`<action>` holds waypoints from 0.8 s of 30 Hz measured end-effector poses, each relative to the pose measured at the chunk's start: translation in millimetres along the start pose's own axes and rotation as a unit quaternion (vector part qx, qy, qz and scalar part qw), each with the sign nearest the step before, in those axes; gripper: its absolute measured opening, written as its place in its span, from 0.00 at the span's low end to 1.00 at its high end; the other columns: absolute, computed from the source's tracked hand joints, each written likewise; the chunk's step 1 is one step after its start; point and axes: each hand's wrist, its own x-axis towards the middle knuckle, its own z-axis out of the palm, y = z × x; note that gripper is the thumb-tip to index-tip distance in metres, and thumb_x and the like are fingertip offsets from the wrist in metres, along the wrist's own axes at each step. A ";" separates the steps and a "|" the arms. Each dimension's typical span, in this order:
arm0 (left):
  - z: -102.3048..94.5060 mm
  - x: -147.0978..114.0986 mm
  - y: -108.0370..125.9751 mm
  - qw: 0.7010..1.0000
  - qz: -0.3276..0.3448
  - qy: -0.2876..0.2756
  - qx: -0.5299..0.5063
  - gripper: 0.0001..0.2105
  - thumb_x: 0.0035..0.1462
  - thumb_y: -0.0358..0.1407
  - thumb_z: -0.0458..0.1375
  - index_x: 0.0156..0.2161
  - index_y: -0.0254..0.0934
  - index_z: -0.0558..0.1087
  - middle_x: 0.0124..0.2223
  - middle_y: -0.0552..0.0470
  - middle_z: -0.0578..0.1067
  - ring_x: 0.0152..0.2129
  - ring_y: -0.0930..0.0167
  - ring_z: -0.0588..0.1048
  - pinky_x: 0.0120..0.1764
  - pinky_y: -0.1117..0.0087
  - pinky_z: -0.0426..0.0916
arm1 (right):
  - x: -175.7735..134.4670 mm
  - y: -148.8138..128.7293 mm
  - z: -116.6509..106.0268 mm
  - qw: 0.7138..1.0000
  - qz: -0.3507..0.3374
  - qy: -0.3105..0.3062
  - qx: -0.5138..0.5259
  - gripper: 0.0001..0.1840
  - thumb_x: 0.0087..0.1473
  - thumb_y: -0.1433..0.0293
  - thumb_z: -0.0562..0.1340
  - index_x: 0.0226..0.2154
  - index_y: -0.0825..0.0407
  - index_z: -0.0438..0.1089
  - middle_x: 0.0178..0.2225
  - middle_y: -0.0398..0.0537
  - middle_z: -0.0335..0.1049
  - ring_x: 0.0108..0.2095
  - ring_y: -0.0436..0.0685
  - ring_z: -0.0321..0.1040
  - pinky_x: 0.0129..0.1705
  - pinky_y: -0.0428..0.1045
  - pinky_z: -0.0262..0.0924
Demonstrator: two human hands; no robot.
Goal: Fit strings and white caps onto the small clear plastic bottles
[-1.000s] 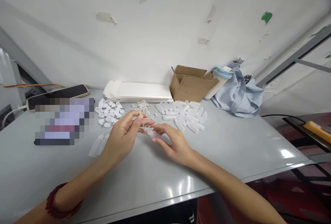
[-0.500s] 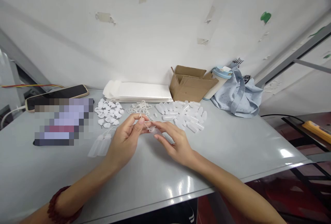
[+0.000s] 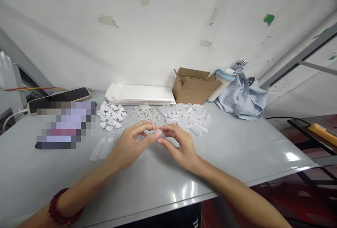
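Note:
Between my two hands is a small translucent plastic tube [image 3: 160, 134], with a thin white cord [image 3: 154, 118] standing up from its end. My left hand [image 3: 129, 146] pinches the corded end with thumb and fingers. The tube's body sits in the closed fingers of my right hand [image 3: 181, 146], which partly hide it. Beyond my hands lies a tangle of white cord loops [image 3: 143, 111]. Loose translucent tubes [image 3: 188, 117] are heaped behind my right hand. White plastic caps [image 3: 111, 115] lie behind my left hand, and several tubes with cord loops [image 3: 101, 149] rest beside my left wrist.
Flat white boxes [image 3: 147, 93] and an open cardboard box [image 3: 195, 89] stand along the wall. A lidded cup [image 3: 219, 85] and a light blue cloth bag [image 3: 240, 98] are at right. A phone [image 3: 59, 96] and a blurred-out device [image 3: 68, 126] lie at left on the grey table [image 3: 223, 143].
My left hand has moved right, from the cord to the tube's end, its thumb now pressing there. The cord now sticks upward. My right hand has stayed nearly in place.

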 end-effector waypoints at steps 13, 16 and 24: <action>1.4 -7.1 -5.5 0.830 0.388 0.074 0.395 0.20 0.56 0.35 0.59 0.53 0.33 0.66 0.48 0.40 0.74 0.45 0.56 0.67 0.46 0.55 0.61 | 4.1 -2.7 1.0 0.931 0.273 0.021 0.240 0.16 0.45 0.63 0.69 0.34 0.51 0.66 0.26 0.43 0.74 0.31 0.56 0.75 0.34 0.51 0.69; 3.5 -7.2 -7.2 0.824 0.391 0.067 0.404 0.20 0.57 0.33 0.58 0.54 0.32 0.65 0.48 0.40 0.75 0.45 0.57 0.67 0.45 0.55 0.61 | 4.6 -1.7 2.4 0.920 0.288 0.020 0.264 0.17 0.44 0.63 0.70 0.34 0.51 0.65 0.25 0.42 0.75 0.31 0.56 0.75 0.32 0.50 0.68; -17.5 -7.4 -5.3 0.901 0.295 0.008 0.320 0.16 0.54 0.35 0.59 0.49 0.37 0.67 0.48 0.47 0.73 0.46 0.60 0.64 0.47 0.58 0.62 | 5.9 2.6 -2.1 0.944 0.255 -0.053 0.203 0.16 0.50 0.60 0.65 0.37 0.53 0.69 0.34 0.48 0.74 0.33 0.54 0.74 0.36 0.51 0.68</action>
